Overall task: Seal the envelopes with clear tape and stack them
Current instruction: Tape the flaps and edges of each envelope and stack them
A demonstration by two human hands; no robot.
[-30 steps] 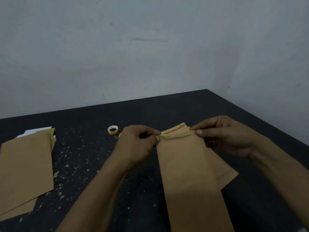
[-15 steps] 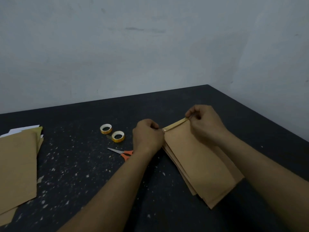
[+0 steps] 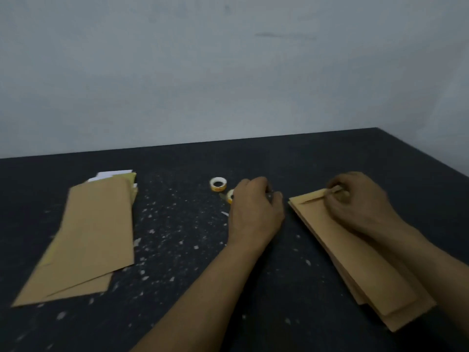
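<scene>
A stack of brown envelopes [image 3: 355, 265] lies on the right of the dark table [image 3: 182, 288]. My right hand [image 3: 357, 201] sits at the far end of the top envelope, fingers curled and pinching its flap edge. My left hand [image 3: 253, 209] hovers over the table left of the stack, apart from it, fingers curled with nothing seen in them. A clear tape roll [image 3: 218, 184] with an orange core lies just beyond the left hand. A second tape roll [image 3: 230, 195] is half hidden by that hand.
A second pile of brown envelopes [image 3: 96, 232] lies at the left, with white sheets [image 3: 114, 174] sticking out at its far end. A scissors' blade tip [image 3: 224, 213] shows beside my left hand. White specks dot the table. A wall stands behind.
My left hand has let go of the envelope's corner and moved left over the scissors. My right hand stays on the flap. The view has swung left, bringing the left pile in.
</scene>
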